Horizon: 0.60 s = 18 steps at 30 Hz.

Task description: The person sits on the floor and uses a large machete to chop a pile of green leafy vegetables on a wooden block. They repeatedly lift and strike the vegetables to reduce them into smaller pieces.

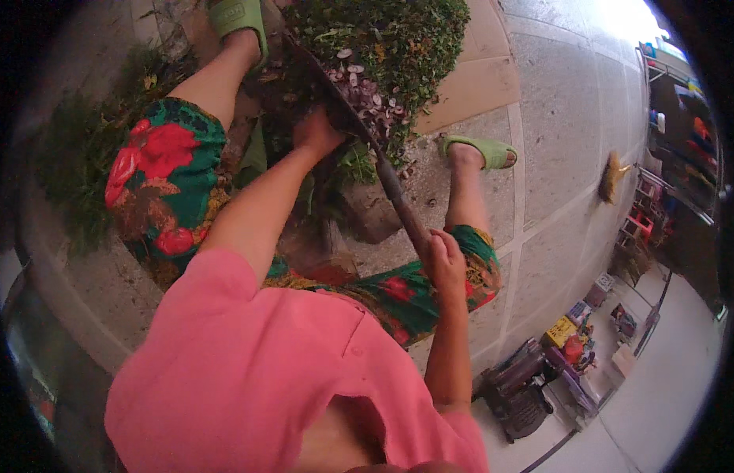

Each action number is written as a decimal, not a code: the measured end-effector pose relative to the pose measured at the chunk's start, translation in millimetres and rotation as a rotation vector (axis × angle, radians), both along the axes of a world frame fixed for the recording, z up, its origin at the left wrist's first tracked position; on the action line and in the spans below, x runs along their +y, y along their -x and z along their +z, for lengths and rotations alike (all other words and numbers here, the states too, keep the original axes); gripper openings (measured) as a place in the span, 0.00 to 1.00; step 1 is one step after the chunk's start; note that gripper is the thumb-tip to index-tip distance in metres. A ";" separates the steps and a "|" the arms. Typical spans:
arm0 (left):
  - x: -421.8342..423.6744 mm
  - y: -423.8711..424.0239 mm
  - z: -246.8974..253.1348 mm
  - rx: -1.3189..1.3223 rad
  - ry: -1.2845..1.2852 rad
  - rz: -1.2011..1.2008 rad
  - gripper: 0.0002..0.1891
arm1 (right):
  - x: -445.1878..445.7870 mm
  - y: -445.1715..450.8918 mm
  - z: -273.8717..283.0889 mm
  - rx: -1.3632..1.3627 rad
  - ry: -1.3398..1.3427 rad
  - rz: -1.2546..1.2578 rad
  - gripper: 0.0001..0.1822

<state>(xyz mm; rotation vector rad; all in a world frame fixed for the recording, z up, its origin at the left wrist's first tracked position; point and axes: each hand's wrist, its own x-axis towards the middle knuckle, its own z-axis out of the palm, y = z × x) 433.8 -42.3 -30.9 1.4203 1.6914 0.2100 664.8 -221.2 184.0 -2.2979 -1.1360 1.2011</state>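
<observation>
My right hand point(447, 257) is closed around the wooden handle point(396, 186) of a long, dark chopping blade point(337, 88). The blade slants up and to the left from the handle. Low beside the blade's left side is my left hand point(321, 131), blurred and in shadow; its fingers and anything in them cannot be made out. Just past the blade lie pale purple-and-white plant slices point(370, 97). A heap of chopped green leaves point(402, 35) spreads beyond them. Leafy green stems point(358, 162) stick out under the blade near my left hand.
Flattened cardboard point(476, 88) lies under the heap's right side. Uncut feathery greens point(83, 159) are piled on the floor at left. My green slippers point(491, 152) flank the work. A brush point(610, 177) is farther right, with a dark chair point(518, 396) and shelves point(680, 118) beyond.
</observation>
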 end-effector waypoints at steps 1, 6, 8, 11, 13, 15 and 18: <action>-2.6 2.3 0.1 -0.038 -0.009 -0.024 0.41 | 7.2 10.5 29.1 0.028 -0.073 -0.027 0.16; -1.2 -12.8 29.6 0.169 0.129 -0.057 0.39 | 52.5 77.1 134.1 -0.080 -0.361 0.093 0.15; 1.1 -12.0 33.5 0.186 0.114 -0.041 0.37 | 55.0 79.4 136.7 -0.133 -0.363 0.133 0.16; 7.9 -7.5 35.2 0.133 0.131 -0.023 0.36 | 42.2 68.4 124.6 -0.139 -0.316 0.068 0.15; 13.8 -7.9 27.5 0.101 0.190 -0.030 0.37 | 29.8 53.8 99.8 -0.093 -0.334 -0.008 0.14; 8.0 -7.7 5.4 0.081 0.145 -0.024 0.44 | 17.0 41.2 75.7 -0.081 -0.320 -0.051 0.13; 5.0 -5.3 9.7 0.110 0.057 -0.025 0.50 | -0.2 21.3 43.3 -0.076 -0.314 -0.071 0.12</action>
